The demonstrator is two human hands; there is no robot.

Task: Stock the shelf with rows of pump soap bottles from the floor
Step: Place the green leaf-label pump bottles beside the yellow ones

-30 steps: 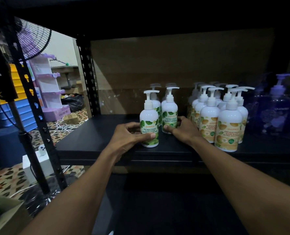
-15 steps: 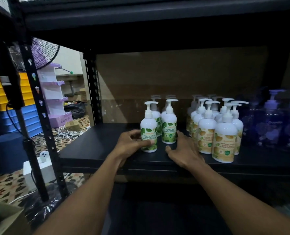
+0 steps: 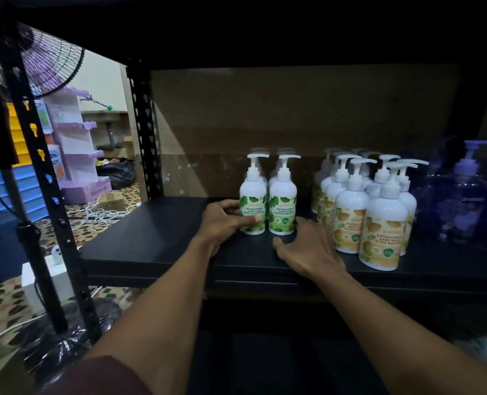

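Note:
On the black shelf (image 3: 151, 240) stand two short rows of white pump bottles with green leaf labels. My left hand (image 3: 222, 220) grips the base of the front left green bottle (image 3: 252, 195), thumb across its label. The front right green bottle (image 3: 283, 198) stands level beside it. My right hand (image 3: 308, 246) rests flat on the shelf just in front and to the right of that bottle, fingers spread, holding nothing. To the right stand several white pump bottles with orange labels (image 3: 382, 223).
Purple pump bottles (image 3: 464, 201) fill the shelf's dim right end. A perforated black upright (image 3: 144, 132) marks the shelf's left side. Beyond it are a standing fan (image 3: 51, 61), a purple display stand (image 3: 74, 149) and white cables (image 3: 99, 215) on the patterned floor.
My right hand let go of the front right green bottle and drew back onto the shelf. My left hand slid its bottle back, level with the right one.

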